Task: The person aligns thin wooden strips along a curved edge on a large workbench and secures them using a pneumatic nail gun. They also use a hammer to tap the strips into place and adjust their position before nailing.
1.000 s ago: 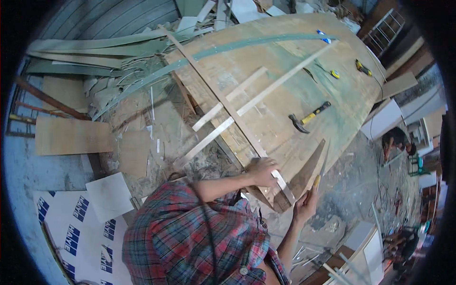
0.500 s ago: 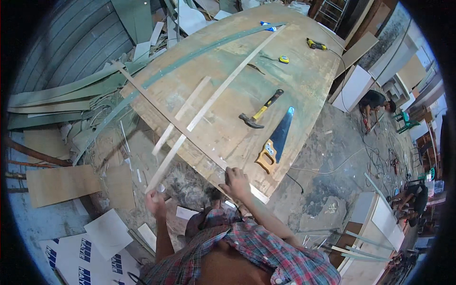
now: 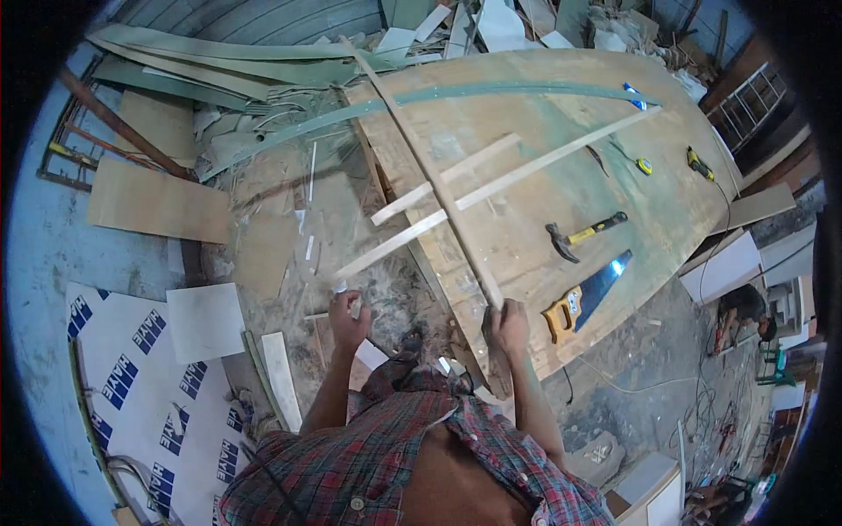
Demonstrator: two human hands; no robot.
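Note:
My right hand [image 3: 509, 331] is closed round the near end of a long wooden batten [image 3: 412, 136], which lies across the tabletop. Two pale wooden strips pass beneath it: a long strip [image 3: 561, 158] and a short strip [image 3: 474, 167], both jutting past the table's left edge. Just below the long strip's free end, my left hand [image 3: 349, 323] is curled round something small and pale that I cannot make out. On the big plywood table [image 3: 491, 219] to the right lie a claw hammer [image 3: 583, 235] and a handsaw [image 3: 586, 298] with a wooden handle.
A tape measure [image 3: 645, 167] and a corded power tool [image 3: 699, 163] rest farther back on the table. A green strip [image 3: 456, 92] curves along its far side. Board offcuts [image 3: 158, 202] litter the left floor. Another person [image 3: 744, 316] crouches at the far right.
The view has swung left, so the table appears farther right. My right hand has gone from resting on the batten to gripping its end. My left hand has come off the long strip's end.

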